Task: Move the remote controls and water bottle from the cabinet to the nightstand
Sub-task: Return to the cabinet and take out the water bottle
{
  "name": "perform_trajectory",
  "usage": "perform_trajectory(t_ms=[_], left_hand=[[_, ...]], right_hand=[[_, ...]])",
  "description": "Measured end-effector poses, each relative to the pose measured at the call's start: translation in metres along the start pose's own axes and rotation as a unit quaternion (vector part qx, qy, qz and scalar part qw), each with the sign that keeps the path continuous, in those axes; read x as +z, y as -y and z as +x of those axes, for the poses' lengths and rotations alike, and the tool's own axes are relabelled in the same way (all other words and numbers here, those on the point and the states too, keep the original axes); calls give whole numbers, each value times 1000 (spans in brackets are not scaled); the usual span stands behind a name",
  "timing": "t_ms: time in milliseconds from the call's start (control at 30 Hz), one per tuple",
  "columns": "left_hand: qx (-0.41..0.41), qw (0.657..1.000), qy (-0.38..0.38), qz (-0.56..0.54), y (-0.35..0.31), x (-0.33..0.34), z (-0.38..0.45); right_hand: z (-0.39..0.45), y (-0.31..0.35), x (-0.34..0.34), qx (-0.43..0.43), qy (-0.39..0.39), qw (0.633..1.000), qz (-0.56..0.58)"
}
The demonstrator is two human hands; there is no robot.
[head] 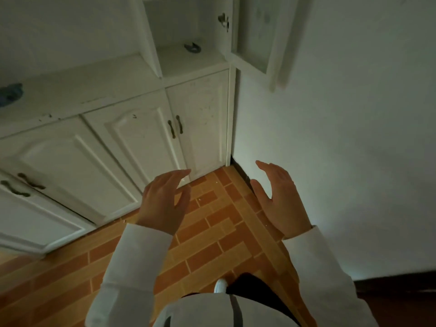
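Note:
A white cabinet [132,135] fills the left and middle of the view, its lower doors closed. Its upper compartment [188,60] stands open at the top, with the glass door [257,36] swung out to the right. Inside lies only a small dark blue object [192,47]. No remote control or water bottle shows anywhere. My left hand [165,199] and my right hand [280,197] are held out in front of me over the floor, palms facing each other, fingers spread, holding nothing. Both are well below the open compartment.
A blue crumpled thing [10,93] lies on the cabinet's countertop at the far left. A white wall [342,138] rises on the right. Orange brick-pattern tiles [212,232] cover the floor. My white shoe [220,285] is visible below.

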State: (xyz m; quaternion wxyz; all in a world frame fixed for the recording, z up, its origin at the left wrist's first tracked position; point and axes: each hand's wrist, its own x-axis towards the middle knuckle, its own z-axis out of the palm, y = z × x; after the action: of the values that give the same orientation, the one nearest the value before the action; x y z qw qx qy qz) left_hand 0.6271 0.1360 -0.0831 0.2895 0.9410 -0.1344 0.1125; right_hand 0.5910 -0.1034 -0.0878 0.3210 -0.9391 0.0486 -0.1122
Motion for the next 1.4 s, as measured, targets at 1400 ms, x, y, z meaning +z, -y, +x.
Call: perform_trajectory(t_ms=[1400], left_hand=[[-35, 985, -164, 33, 43, 65, 494]], right_hand=[[565, 0, 44, -215, 53, 971, 89]])
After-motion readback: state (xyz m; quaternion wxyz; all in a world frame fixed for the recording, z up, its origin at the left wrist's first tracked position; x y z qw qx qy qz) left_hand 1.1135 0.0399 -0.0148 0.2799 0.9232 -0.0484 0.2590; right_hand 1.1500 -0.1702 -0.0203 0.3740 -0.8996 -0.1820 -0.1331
